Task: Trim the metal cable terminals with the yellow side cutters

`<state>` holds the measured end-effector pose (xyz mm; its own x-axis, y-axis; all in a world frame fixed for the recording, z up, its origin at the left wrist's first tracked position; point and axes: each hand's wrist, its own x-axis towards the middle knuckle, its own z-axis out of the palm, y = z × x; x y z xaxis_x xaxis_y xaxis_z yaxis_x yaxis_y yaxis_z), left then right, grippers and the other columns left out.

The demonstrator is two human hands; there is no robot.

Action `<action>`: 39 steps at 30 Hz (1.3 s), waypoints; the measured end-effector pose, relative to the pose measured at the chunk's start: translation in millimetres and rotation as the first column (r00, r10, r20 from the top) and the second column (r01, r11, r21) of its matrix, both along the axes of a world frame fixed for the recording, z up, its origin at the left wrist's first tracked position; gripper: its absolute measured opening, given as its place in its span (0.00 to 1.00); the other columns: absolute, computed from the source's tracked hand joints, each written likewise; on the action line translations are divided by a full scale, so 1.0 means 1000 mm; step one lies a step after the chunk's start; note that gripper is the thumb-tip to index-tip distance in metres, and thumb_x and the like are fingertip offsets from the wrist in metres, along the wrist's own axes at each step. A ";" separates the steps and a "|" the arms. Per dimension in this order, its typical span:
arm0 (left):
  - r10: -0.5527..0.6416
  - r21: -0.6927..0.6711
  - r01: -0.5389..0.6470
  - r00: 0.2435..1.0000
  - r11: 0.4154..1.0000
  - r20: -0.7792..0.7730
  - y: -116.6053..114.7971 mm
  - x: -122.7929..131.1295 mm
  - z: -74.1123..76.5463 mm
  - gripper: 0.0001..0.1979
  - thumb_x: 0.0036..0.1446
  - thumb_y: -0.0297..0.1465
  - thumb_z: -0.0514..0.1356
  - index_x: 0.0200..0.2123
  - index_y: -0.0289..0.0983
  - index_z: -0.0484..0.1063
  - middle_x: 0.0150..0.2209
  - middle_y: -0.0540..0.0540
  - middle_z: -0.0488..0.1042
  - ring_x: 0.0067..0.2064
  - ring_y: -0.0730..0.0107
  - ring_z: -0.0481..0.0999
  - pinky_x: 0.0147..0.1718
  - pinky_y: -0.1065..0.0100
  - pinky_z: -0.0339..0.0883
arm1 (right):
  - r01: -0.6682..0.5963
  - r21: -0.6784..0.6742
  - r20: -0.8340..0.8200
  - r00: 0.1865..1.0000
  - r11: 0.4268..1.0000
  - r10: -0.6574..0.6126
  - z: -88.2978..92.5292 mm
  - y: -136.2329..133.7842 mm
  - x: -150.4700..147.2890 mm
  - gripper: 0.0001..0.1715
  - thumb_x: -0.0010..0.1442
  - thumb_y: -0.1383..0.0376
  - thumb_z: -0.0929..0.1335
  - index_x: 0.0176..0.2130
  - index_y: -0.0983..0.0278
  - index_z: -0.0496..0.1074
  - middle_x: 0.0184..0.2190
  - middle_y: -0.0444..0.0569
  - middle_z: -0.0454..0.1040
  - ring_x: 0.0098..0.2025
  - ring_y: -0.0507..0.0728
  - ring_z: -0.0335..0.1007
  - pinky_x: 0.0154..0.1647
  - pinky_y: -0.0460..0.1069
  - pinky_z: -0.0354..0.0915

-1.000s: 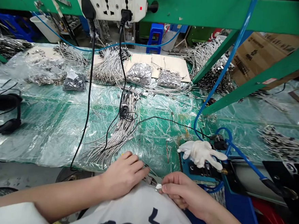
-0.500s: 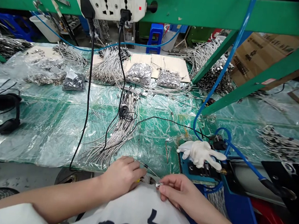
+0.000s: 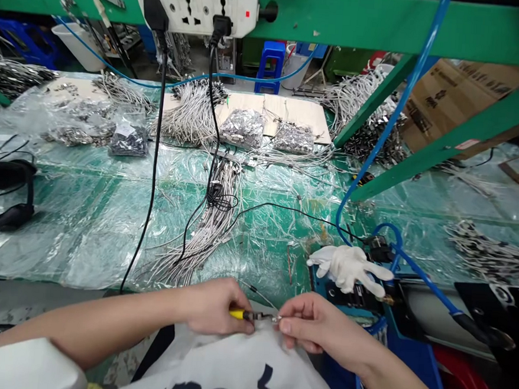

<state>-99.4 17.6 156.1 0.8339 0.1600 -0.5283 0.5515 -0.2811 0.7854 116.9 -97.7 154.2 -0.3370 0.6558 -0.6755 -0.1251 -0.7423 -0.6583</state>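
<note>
My left hand is closed around yellow-handled pliers, most of the handle hidden in the palm. The dark jaws point right, toward the fingertips of my right hand. Those fingers pinch a small silvery metal piece, too small to make out in detail; the jaws meet it or come very near. A thin cable runs from near my left hand down to the pinched piece. Both hands are close to my body, over the white shirt front, at the table's near edge.
A bundle of grey cables lies on the plastic-covered table, crossed by black power cords. To the right, a white glove rests on a blue device. A blue air hose and green frame bar cross above.
My left hand has turned and lowered slightly, bringing the pliers into view with the jaws toward the metal piece. My right hand keeps its pinch, nearly in the same place.
</note>
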 end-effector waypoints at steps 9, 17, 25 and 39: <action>-0.175 0.679 0.086 0.983 0.729 0.063 -0.020 -0.006 -0.002 0.01 0.57 0.28 0.60 0.35 0.39 0.72 0.30 0.50 0.74 0.33 0.62 0.73 0.30 0.64 0.61 | 0.062 -0.068 -0.096 0.993 0.996 -0.069 -0.007 -0.013 -0.003 0.19 0.55 0.55 0.74 0.28 0.69 0.74 0.20 0.44 0.73 0.13 0.42 0.50 0.14 0.42 0.40; -0.290 0.856 0.036 0.947 0.516 0.135 -0.024 -0.006 0.003 0.03 0.64 0.28 0.56 0.40 0.37 0.69 0.32 0.48 0.70 0.34 0.60 0.67 0.32 0.59 0.58 | 0.037 -0.201 -0.078 0.996 0.979 -0.054 -0.008 -0.012 -0.003 0.15 0.52 0.58 0.74 0.29 0.69 0.75 0.15 0.39 0.66 0.11 0.42 0.47 0.11 0.43 0.38; -0.313 0.870 0.093 0.947 0.484 0.073 -0.026 0.000 0.004 0.03 0.61 0.25 0.56 0.35 0.36 0.69 0.29 0.46 0.71 0.31 0.61 0.69 0.31 0.61 0.59 | 0.032 -0.144 0.010 0.999 0.989 -0.031 0.003 -0.009 -0.009 0.18 0.51 0.55 0.74 0.27 0.67 0.71 0.16 0.39 0.67 0.12 0.42 0.47 0.13 0.43 0.38; -0.132 0.572 0.117 0.991 0.812 -0.014 -0.011 0.007 0.016 0.05 0.54 0.28 0.62 0.26 0.39 0.72 0.26 0.50 0.76 0.29 0.63 0.75 0.24 0.68 0.56 | -0.157 0.013 0.172 0.973 0.988 0.152 0.006 -0.007 -0.002 0.21 0.59 0.49 0.69 0.37 0.65 0.68 0.25 0.42 0.70 0.21 0.46 0.52 0.21 0.44 0.47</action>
<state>-92.5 6.1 172.5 0.8789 0.3202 -0.3536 0.4636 -0.7479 0.4751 115.0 -104.9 160.4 -0.3178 0.6232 -0.7146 0.1048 -0.7259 -0.6797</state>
